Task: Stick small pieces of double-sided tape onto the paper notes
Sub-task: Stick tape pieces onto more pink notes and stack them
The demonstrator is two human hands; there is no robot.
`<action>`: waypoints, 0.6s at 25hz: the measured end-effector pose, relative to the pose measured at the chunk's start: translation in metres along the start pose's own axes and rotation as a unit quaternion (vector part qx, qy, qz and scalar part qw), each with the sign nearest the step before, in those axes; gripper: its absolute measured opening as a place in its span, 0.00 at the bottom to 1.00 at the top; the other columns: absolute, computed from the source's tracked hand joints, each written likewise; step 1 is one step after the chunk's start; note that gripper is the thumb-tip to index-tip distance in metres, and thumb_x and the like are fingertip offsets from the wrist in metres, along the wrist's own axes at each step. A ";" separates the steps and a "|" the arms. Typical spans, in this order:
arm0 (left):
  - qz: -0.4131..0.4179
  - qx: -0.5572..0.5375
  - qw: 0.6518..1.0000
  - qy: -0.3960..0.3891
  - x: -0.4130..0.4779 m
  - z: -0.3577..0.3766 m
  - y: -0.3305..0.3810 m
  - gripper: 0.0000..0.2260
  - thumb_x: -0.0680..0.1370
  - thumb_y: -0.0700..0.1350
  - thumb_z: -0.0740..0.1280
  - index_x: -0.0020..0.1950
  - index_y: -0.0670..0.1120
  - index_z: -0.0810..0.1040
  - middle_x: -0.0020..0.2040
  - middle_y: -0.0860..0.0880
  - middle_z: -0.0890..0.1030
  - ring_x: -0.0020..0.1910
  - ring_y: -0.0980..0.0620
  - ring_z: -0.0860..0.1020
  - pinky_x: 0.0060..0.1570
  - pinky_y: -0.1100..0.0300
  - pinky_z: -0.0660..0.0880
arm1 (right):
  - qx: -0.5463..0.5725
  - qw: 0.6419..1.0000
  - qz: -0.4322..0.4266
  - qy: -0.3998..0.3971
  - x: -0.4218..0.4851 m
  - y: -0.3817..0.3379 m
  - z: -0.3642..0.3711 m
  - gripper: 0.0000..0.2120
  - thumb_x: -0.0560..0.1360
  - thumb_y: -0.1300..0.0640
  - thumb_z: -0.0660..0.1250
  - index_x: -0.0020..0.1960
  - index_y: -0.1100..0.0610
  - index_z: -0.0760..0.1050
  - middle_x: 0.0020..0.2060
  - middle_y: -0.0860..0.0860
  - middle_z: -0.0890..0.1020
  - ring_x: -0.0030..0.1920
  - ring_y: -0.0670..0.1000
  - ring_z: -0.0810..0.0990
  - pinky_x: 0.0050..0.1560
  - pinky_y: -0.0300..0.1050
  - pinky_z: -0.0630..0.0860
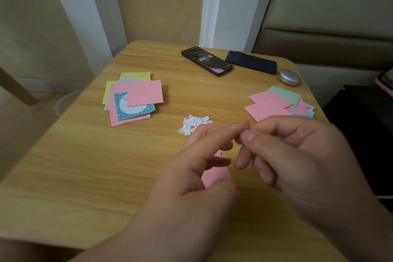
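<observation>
Left hand (197,168) hovers over the pink note (214,173), grip unclear; the tape pile (194,124) lies beyond it; right hand (297,155) pinches a tape piece (247,127) against the left forefinger (231,129); being sticky, the piece may cling to skin or fold over itself.

Near left: light wooden bench (85,166) bare, open passage | Left: stack of pink, yellow and teal paper notes (136,95) | Centre: heap of small white tape pieces (194,123) | Right: fanned pink and green notes (274,103) | Far edge: black phone (207,60), dark blue phone (251,62) and silver round tin (289,77) block the way.
</observation>
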State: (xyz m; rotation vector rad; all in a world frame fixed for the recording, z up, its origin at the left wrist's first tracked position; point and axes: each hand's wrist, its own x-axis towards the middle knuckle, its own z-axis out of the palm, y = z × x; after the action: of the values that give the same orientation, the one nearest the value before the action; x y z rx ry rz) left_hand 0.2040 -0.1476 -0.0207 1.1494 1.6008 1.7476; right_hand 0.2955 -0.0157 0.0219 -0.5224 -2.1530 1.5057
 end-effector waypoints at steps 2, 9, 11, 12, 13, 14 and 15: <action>0.008 0.002 1.000 -0.007 0.000 0.000 0.000 0.34 0.66 0.31 0.62 0.65 0.60 0.79 0.58 0.56 0.77 0.63 0.53 0.74 0.61 0.61 0.73 | 0.019 1.000 0.001 0.002 0.000 -0.001 0.001 0.12 0.71 0.53 0.66 0.34 0.56 0.83 0.21 0.48 0.78 0.22 0.43 0.72 0.25 0.29 0.65; 0.007 -0.014 1.000 0.004 0.002 0.000 -0.001 0.33 0.65 0.32 0.63 0.64 0.58 0.81 0.55 0.56 0.78 0.59 0.53 0.76 0.57 0.66 0.72 | 0.046 0.999 -0.001 -0.027 0.002 0.001 -0.001 0.10 0.71 0.56 0.66 0.36 0.56 0.84 0.25 0.59 0.80 0.21 0.48 0.69 0.23 0.34 0.64; 0.005 -0.015 1.000 0.003 0.002 0.000 -0.001 0.33 0.65 0.32 0.63 0.64 0.58 0.81 0.55 0.57 0.78 0.58 0.54 0.77 0.56 0.67 0.72 | 0.056 0.998 0.003 -0.029 0.003 0.003 -0.001 0.09 0.71 0.57 0.66 0.37 0.56 0.84 0.28 0.63 0.81 0.22 0.50 0.69 0.23 0.33 0.64; 0.005 -0.014 1.000 0.003 0.002 -0.001 -0.001 0.33 0.65 0.32 0.63 0.64 0.58 0.81 0.56 0.57 0.78 0.58 0.54 0.77 0.56 0.67 0.72 | 0.066 0.997 0.007 -0.030 0.003 0.003 -0.002 0.09 0.71 0.57 0.65 0.37 0.56 0.84 0.29 0.64 0.81 0.22 0.51 0.69 0.22 0.33 0.64; 0.006 -0.013 1.000 0.004 0.001 -0.001 0.000 0.33 0.65 0.32 0.63 0.64 0.58 0.81 0.55 0.57 0.78 0.58 0.55 0.77 0.56 0.68 0.72 | 0.076 0.997 0.011 -0.032 0.004 0.004 -0.002 0.09 0.70 0.58 0.65 0.37 0.56 0.84 0.30 0.64 0.82 0.22 0.52 0.69 0.22 0.33 0.64; 0.007 -0.011 1.000 0.004 0.001 -0.001 0.000 0.33 0.65 0.32 0.63 0.64 0.57 0.81 0.55 0.58 0.78 0.58 0.55 0.77 0.56 0.68 0.72 | 0.084 0.996 0.012 -0.036 0.004 0.004 -0.002 0.10 0.71 0.58 0.65 0.37 0.56 0.84 0.30 0.65 0.81 0.23 0.52 0.69 0.22 0.32 0.64; 0.009 -0.007 1.000 0.002 0.000 -0.001 0.001 0.33 0.65 0.32 0.63 0.65 0.57 0.81 0.55 0.58 0.78 0.58 0.55 0.77 0.56 0.67 0.72 | 0.087 0.995 0.012 -0.042 0.004 0.004 -0.002 0.10 0.71 0.57 0.65 0.37 0.56 0.84 0.30 0.66 0.81 0.23 0.53 0.68 0.22 0.32 0.64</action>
State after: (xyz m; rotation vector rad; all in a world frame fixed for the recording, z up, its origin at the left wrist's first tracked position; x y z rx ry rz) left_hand 0.2033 -0.1479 -0.0199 1.1574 1.5826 1.7711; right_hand 0.2934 -0.0107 0.0196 -0.4329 -2.0568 1.7374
